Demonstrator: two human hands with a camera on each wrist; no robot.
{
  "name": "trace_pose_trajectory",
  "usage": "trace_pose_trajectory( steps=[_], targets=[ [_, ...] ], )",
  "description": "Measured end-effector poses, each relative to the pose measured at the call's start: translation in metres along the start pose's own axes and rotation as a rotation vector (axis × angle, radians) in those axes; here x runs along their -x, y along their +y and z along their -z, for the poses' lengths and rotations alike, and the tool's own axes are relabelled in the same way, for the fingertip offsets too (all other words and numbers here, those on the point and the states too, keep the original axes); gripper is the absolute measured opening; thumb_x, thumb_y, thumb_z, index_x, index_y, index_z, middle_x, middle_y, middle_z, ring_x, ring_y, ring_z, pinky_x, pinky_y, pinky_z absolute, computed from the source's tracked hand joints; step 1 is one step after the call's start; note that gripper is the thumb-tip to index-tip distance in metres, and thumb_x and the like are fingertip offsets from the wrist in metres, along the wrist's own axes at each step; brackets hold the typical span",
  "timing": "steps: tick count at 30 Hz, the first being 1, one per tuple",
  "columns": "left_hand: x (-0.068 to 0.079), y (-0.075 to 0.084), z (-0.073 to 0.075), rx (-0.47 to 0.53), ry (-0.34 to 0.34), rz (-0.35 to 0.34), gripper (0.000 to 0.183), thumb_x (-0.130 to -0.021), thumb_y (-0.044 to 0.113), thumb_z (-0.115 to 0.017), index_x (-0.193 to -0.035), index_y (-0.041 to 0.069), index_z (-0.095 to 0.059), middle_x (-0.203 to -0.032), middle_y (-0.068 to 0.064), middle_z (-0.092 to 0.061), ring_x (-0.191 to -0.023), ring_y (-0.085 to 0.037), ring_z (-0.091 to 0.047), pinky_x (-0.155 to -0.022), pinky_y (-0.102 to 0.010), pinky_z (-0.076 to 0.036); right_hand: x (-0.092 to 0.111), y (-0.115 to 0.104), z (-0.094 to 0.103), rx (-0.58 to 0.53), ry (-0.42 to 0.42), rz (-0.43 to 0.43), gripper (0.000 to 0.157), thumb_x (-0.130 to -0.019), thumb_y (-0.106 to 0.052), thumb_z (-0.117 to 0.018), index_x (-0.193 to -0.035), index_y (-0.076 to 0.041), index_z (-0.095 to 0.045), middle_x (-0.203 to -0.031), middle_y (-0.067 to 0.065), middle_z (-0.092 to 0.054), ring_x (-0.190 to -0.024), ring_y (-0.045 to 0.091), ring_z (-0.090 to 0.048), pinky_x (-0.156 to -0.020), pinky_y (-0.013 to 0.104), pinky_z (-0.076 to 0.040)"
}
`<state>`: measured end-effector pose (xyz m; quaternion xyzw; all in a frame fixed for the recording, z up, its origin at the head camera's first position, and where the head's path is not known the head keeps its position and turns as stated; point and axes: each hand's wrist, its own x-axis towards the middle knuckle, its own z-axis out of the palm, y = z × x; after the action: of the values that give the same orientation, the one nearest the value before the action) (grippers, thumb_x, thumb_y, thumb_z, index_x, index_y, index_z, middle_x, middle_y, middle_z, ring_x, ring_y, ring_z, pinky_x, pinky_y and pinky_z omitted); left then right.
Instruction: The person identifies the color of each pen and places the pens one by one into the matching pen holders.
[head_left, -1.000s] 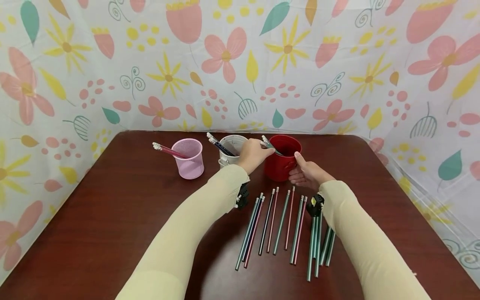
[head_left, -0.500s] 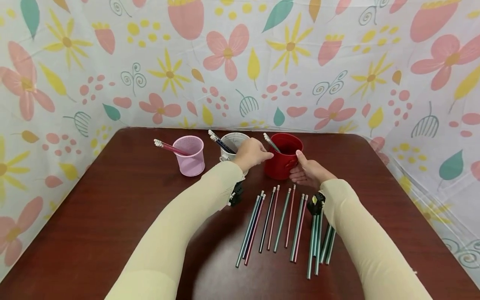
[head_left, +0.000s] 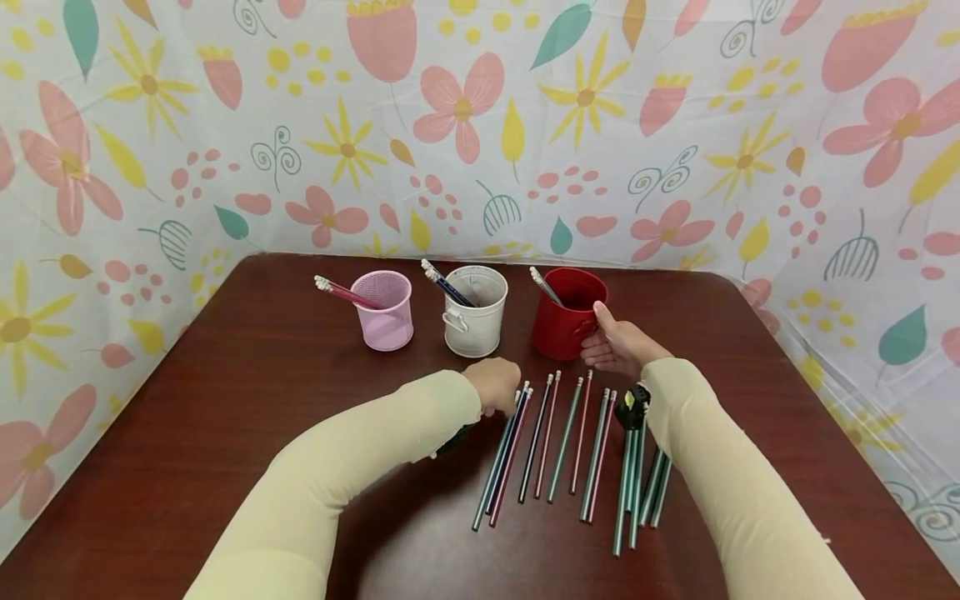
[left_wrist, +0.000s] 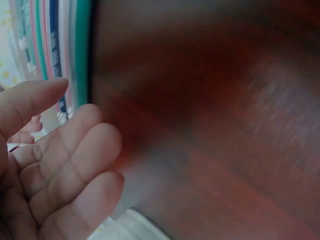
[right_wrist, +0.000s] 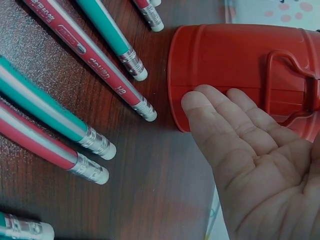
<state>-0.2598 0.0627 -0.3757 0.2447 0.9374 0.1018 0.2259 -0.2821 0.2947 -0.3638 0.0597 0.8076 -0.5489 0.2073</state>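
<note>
The right hand (head_left: 617,343) cups the red mug (head_left: 567,313): its fingers (right_wrist: 235,125) lie nearly straight and together along the mug's side next to the handle, while the thumb rests up near the rim. The mug stands toward the far edge of the worktop (head_left: 225,417), rightmost of three containers, and holds one pencil whose eraser end leans out over the left of its rim.

The left hand (head_left: 495,385) reaches down at the near-middle of the worktop, its fingers (left_wrist: 75,155) loosely bent and slightly apart, gripping nothing. Its fingertips are at the eraser ends of the leftmost pencils in the row of loose pencils (head_left: 558,454); whether they touch cannot be told. That row lies in the middle of the worktop, green, red and dark blue, eraser ends pointing toward the mug, some under the right wrist.

Left of the mug stands a white bucket-shaped pot (head_left: 475,322) with dark blue pencils leaning out to the left. Further left, a pink mesh cup (head_left: 384,310) holds red pencils tilted to the left. A flowered cloth (head_left: 480,125) hangs behind the worktop's far edge and both sides.
</note>
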Motion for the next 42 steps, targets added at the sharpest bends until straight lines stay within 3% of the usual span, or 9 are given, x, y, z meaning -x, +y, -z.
trace_pose_trajectory(
  steps=[5, 10, 13, 18, 23, 32, 38, 42],
  targets=[
    [0.001, -0.001, -0.010, 0.007, -0.009, 0.000, 0.021, -0.085, 0.016, -0.071, -0.067, 0.011, -0.061, -0.055, -0.004, -0.061, -0.043, -0.014, -0.055, -0.042, -0.027, -0.046, -0.002, 0.001, -0.001, 0.002, -0.001, -0.002, 0.088, -0.097, -0.062, -0.019, -0.127, 0.018, -0.043, -0.116, 0.025, -0.059, -0.090, 0.020, -0.063, -0.087, 0.032, -0.051],
    [0.002, -0.004, -0.014, 0.021, 0.001, -0.002, 0.027, -0.085, 0.019, -0.071, -0.062, 0.010, -0.061, -0.051, -0.004, -0.059, -0.041, -0.014, -0.055, -0.040, -0.027, -0.047, -0.003, -0.002, 0.000, -0.002, -0.002, 0.005, 0.086, -0.097, -0.061, -0.020, -0.123, 0.017, -0.045, -0.107, 0.019, -0.062, -0.090, 0.021, -0.063, -0.087, 0.032, -0.051],
    [0.004, -0.008, -0.013, 0.049, -0.009, 0.011, 0.026, -0.084, 0.019, -0.071, -0.062, 0.008, -0.062, -0.051, -0.005, -0.060, -0.042, -0.015, -0.056, -0.041, -0.027, -0.048, -0.004, -0.003, 0.000, -0.002, -0.004, 0.002, 0.085, -0.097, -0.060, -0.020, -0.123, 0.017, -0.045, -0.105, 0.017, -0.063, -0.091, 0.022, -0.063, -0.086, 0.030, -0.051],
    [0.008, -0.014, -0.010, 0.093, -0.024, 0.030, 0.024, -0.085, 0.019, -0.070, -0.067, 0.007, -0.062, -0.056, -0.006, -0.063, -0.046, -0.017, -0.060, -0.043, -0.028, -0.049, -0.004, -0.005, 0.001, 0.011, -0.006, -0.008, 0.089, -0.097, -0.062, -0.018, -0.128, 0.018, -0.043, -0.119, 0.027, -0.059, -0.098, 0.026, -0.063, -0.088, 0.032, -0.051],
    [0.011, -0.018, -0.002, 0.122, 0.012, 0.038, 0.023, -0.084, 0.020, -0.070, -0.065, 0.008, -0.061, -0.056, -0.004, -0.063, -0.048, -0.018, -0.061, -0.041, -0.027, -0.045, -0.004, -0.006, 0.002, 0.012, -0.013, -0.010, 0.090, -0.097, -0.062, -0.017, -0.130, 0.018, -0.041, -0.128, 0.031, -0.052, -0.100, 0.026, -0.063, -0.092, 0.034, -0.049],
    [0.028, -0.020, 0.019, 0.505, 0.024, -0.017, 0.005, -0.079, 0.002, -0.069, -0.081, 0.004, -0.065, -0.064, -0.001, -0.056, -0.052, -0.016, -0.055, -0.047, -0.029, -0.050, -0.003, -0.005, 0.001, -0.013, -0.013, -0.012, 0.085, -0.098, -0.059, -0.019, -0.127, 0.017, -0.043, -0.115, 0.023, -0.060, -0.094, 0.022, -0.064, -0.090, 0.033, -0.050],
    [0.042, -0.023, 0.034, 0.666, 0.114, -0.107, 0.016, -0.075, -0.003, -0.068, -0.091, 0.001, -0.067, -0.070, 0.001, -0.060, -0.054, -0.008, -0.051, -0.048, -0.027, -0.050, -0.003, -0.002, 0.003, -0.010, -0.015, -0.007, 0.084, -0.098, -0.059, -0.019, -0.126, 0.017, -0.042, -0.110, 0.019, -0.062, -0.096, 0.024, -0.063, -0.091, 0.033, -0.050],
    [0.055, -0.026, 0.046, 0.803, 0.249, -0.210, 0.018, -0.075, -0.005, -0.069, -0.093, -0.006, -0.065, -0.077, -0.004, -0.066, -0.063, -0.007, -0.057, -0.053, -0.023, -0.050, -0.003, 0.001, 0.003, -0.017, -0.017, -0.003, 0.084, -0.098, -0.059, -0.019, -0.124, 0.017, -0.043, -0.103, 0.015, -0.063, -0.094, 0.024, -0.063, -0.090, 0.033, -0.051]
  ],
)
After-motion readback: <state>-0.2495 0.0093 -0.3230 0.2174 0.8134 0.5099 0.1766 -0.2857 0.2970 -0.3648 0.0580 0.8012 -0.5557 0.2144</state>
